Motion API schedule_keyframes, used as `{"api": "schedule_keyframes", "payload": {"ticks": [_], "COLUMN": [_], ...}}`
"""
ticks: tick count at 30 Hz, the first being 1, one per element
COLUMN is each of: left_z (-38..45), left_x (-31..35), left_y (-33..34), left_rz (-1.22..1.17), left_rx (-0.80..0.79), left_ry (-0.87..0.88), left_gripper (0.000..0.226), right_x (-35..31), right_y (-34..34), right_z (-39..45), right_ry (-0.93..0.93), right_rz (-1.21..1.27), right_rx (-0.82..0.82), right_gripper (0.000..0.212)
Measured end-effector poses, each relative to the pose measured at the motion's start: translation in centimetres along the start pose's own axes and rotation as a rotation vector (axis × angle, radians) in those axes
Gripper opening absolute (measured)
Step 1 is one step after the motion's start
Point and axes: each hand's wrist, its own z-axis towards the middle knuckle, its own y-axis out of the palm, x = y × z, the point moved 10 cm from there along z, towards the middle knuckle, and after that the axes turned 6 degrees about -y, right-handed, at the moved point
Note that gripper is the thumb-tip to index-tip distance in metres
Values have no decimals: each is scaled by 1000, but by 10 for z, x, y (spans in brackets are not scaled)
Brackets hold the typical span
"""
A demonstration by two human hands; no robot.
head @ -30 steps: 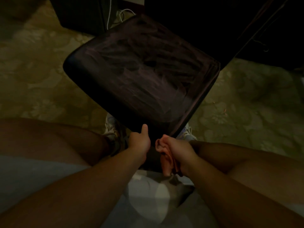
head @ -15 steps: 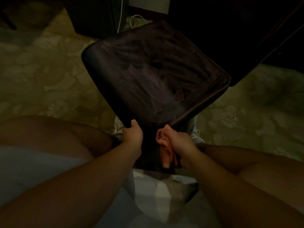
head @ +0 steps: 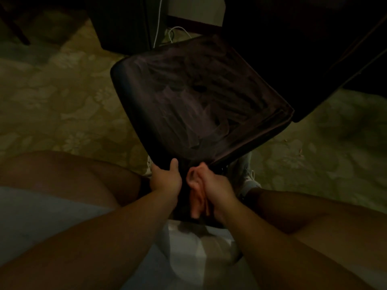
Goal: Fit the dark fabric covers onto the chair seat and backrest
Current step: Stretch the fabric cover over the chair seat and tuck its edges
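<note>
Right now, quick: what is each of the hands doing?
Left hand: grips the near corner of the dark fabric-covered chair seat.
Right hand: curled round dark fabric at that same corner.

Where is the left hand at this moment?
In the head view, the left hand sits just left of centre, gripping the near corner of the dark covered seat, thumb on top, close beside the right hand.
</note>
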Motion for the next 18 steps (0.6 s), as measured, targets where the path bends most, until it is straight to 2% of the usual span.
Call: {"api": "schedule_keyframes", "payload": {"ticks": [2, 6, 7, 10, 12, 13, 16, 18], "left_z": [6, 6, 0, -35, -61, -70, -87, -90], "left_x": [5, 12, 15, 40, 52, 54, 61, 63], "left_y": [-5, -14, -16, -18, -12, -10, -13, -15], "left_rz": [49, 5, 10, 123, 172, 183, 217, 218], "left_rx": [45, 34, 30, 25, -29, -58, -104, -115], "left_ry": [43, 1, -3, 134, 255, 301, 426, 455], "left_gripper": [77, 67, 65, 63, 63, 64, 80, 82], "right_x": [0, -27, -31, -16, -7, -10, -29, -29], "right_y": [13, -35, -39, -2, 20, 16, -19, -18], "right_z": [-3, 21, 25, 24, 17, 18, 33, 34], "right_ry": [3, -27, -36, -21, -5, -1, -28, -30], "right_rz": [-21, 234, 272, 29, -68, -6, 239, 262], "right_rx": [-79, 165, 178, -5, -123, -89, 145, 179], "right_gripper": [38, 33, 35, 44, 41, 40, 31, 33]}}
